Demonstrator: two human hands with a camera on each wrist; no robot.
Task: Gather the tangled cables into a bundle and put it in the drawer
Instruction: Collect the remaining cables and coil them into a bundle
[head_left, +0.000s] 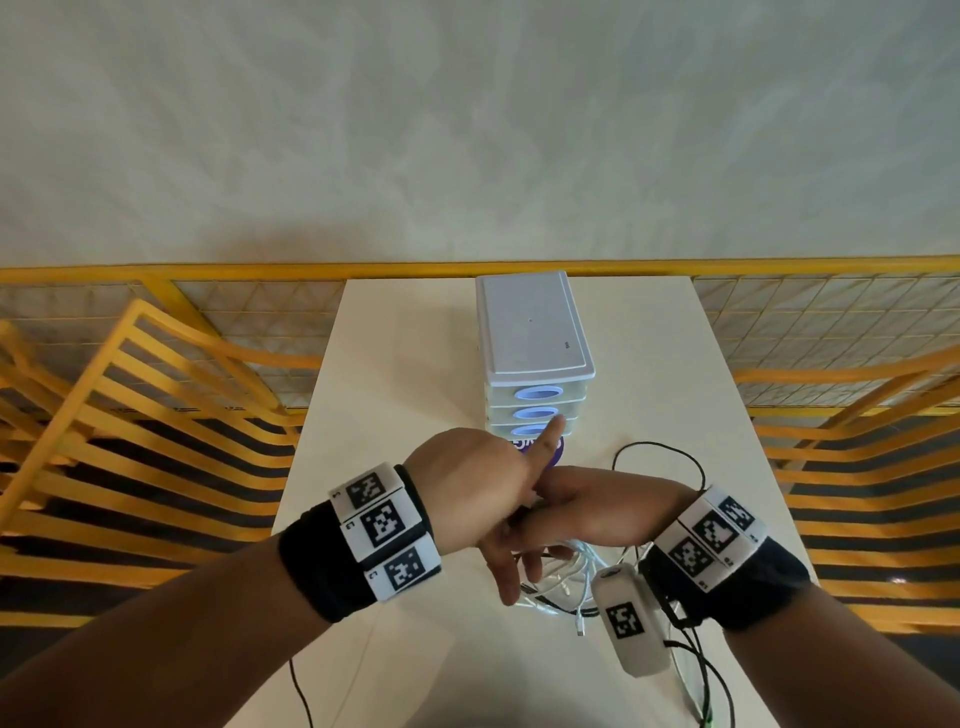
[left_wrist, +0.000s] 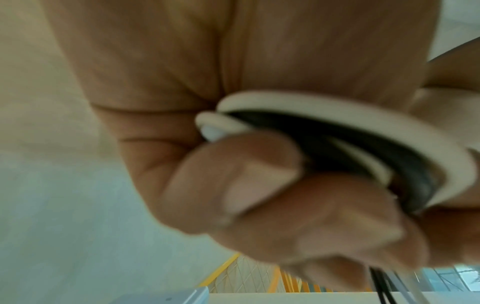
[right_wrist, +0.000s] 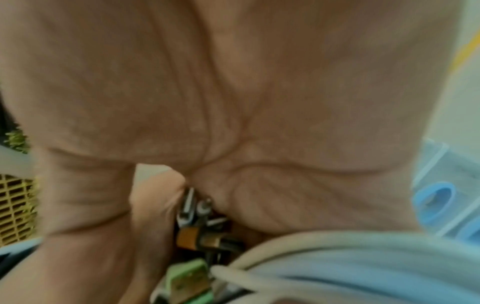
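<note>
Cables (head_left: 566, 571) — white and black, limp, light, springy; partly coiled above the table (head_left: 395, 364), loops trailing. Pinched by left hand (head_left: 467, 499); plug ends clutched in right hand (head_left: 597, 514). Best gripped across the coil's middle. Drawer unit (head_left: 535, 358) behind — shut.

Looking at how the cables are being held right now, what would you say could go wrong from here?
1. Black loops still trail on the table beyond both hands; lifting now may drag or snag them.
2. The left hand grips only a few white and black strands, so the bundle may spring apart.
3. All three drawers appear closed, and both hands hold cable; the right hand clutches connectors, so freeing one could loosen the bundle.
</note>
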